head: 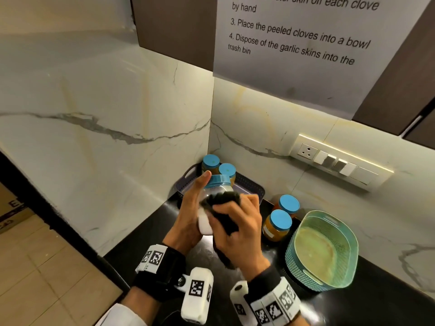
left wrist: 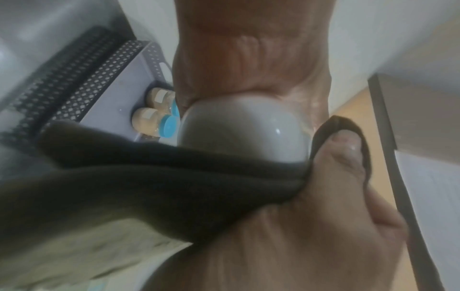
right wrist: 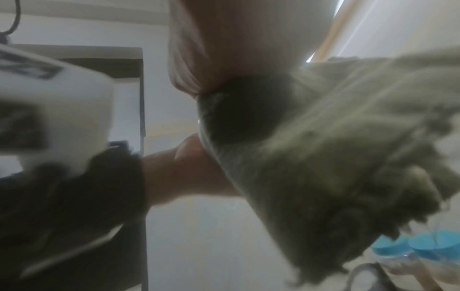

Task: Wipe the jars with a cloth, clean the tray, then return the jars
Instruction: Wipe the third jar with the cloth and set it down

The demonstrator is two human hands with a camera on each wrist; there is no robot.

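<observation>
My left hand (head: 191, 209) grips a jar (head: 213, 198) with a blue lid and white contents, tilted above the black counter. My right hand (head: 237, 222) holds a dark cloth (head: 226, 208) wrapped against the jar's side. In the left wrist view the jar's white base (left wrist: 244, 128) sits against my palm with the cloth (left wrist: 149, 187) draped below it. The purple perforated tray (head: 249, 187) stands in the corner behind, with two blue-lidded jars (head: 211, 162) in it. Two more jars (head: 279, 223) stand on the counter at the right.
A teal basket (head: 324, 250) sits at the right on the counter (head: 146, 241). Marble walls meet in the corner behind the tray. A switch panel (head: 336, 161) is on the right wall. The counter edge drops to a tiled floor at the left.
</observation>
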